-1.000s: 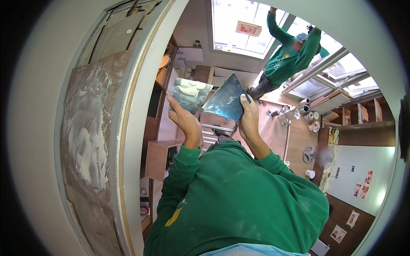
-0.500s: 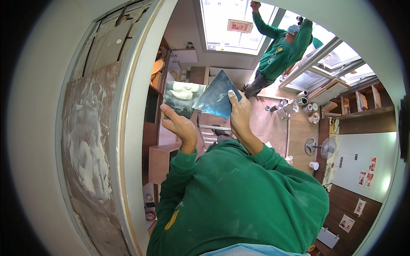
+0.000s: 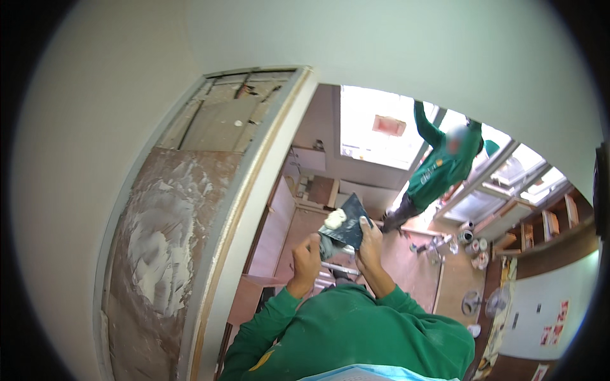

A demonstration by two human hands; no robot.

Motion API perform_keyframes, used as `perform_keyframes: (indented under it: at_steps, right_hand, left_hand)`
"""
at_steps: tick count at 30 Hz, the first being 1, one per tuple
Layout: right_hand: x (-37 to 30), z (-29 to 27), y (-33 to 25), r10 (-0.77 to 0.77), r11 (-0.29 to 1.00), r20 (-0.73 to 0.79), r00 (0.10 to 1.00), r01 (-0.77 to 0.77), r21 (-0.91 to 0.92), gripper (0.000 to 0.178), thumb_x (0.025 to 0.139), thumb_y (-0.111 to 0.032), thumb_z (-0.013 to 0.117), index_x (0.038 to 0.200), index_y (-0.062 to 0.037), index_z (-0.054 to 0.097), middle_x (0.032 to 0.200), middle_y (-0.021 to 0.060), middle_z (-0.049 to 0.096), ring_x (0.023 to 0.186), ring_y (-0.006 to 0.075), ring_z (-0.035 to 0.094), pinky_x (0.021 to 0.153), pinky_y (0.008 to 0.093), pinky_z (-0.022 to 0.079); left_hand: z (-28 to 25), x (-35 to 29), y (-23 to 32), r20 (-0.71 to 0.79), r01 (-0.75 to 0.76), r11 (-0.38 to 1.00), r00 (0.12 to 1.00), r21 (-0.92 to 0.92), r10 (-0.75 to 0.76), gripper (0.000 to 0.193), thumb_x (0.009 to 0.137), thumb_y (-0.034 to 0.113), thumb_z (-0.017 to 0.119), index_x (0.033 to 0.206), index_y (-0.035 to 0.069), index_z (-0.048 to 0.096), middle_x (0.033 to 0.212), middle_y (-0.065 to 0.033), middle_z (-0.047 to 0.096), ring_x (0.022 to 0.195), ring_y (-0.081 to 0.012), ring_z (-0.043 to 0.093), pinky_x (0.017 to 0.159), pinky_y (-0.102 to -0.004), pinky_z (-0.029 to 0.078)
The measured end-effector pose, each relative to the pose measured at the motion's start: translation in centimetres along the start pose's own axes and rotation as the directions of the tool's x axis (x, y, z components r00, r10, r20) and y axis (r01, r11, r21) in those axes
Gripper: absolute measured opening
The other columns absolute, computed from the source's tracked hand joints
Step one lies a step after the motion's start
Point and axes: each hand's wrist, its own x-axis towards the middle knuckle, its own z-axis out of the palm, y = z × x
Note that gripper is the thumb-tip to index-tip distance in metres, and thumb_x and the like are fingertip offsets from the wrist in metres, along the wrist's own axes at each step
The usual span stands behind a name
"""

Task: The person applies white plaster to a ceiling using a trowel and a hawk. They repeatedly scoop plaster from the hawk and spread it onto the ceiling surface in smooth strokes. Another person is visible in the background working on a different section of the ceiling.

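Note:
My right hand point(image 3: 369, 244) grips a dark, flat putty scraper point(image 3: 353, 220), thumb on top. A lump of white putty point(image 3: 335, 219) sits toward its left side. My left hand point(image 3: 306, 259) is closed beside it, holding a grey putty plate point(image 3: 327, 247), seen tilted and partly hidden under the scraper. To the left is a brown wall panel point(image 3: 216, 171) with wet white putty point(image 3: 155, 260) smeared over its middle, and neither hand touches it.
A pale frame post point(image 3: 254, 184) stands between the panel and my hands. Ladder rungs point(image 3: 333, 269) show below. A co-worker in green point(image 3: 438, 162) reaches up by the windows. Paint cans point(image 3: 467, 236) and a fan point(image 3: 495, 301) stand at the right.
My view has swung toward the wall panel. The putty, earlier on the left-hand plate, now shows on the right-hand scraper. My left fingers have gone from spread under the plate to closed.

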Motion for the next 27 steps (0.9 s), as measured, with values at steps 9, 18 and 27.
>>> perform_keyframes:
  at_steps: [9,18,27]
  right_hand:
    - [1.3,3.5,-6.7,0.107,0.868,0.337,0.935,-0.254,0.427,0.039,0.097,-0.017,0.047,0.132,0.0009,0.047,0.132,0.0163,0.057,0.123,0.0307,0.055,0.108,0.0469,0.039]
    - [3.5,4.8,-5.9,0.063,0.869,0.498,0.865,-0.293,0.399,0.06,0.08,-0.001,0.046,0.14,-0.0019,0.042,0.136,0.0169,0.054,0.126,0.0342,0.052,0.111,0.0506,0.037]
    - [-3.1,9.1,-11.8,-0.397,0.434,0.91,-0.118,0.85,0.299,0.042,0.081,-0.008,0.068,0.122,-0.0054,0.059,0.124,0.0215,0.053,0.116,0.0359,0.054,0.105,0.0565,0.042]
  left_hand:
    - [-3.0,1.6,0.1,0.228,0.386,0.514,0.911,-0.766,-0.344,0.043,0.104,0.041,0.049,0.114,0.001,0.062,0.107,-0.007,0.068,0.097,-0.0186,0.067,0.09,-0.0352,0.053]
    - [-5.5,2.4,2.7,0.383,0.466,0.205,0.858,-0.861,-0.341,0.041,0.1,0.04,0.056,0.12,0.005,0.061,0.118,-0.0078,0.067,0.108,-0.0234,0.066,0.099,-0.0406,0.05]
    - [-6.7,0.9,8.0,0.535,0.561,0.145,0.824,-0.815,-0.185,0.053,0.103,0.05,0.042,0.126,0.006,0.059,0.117,-0.0081,0.068,0.11,-0.021,0.065,0.099,-0.0374,0.05]
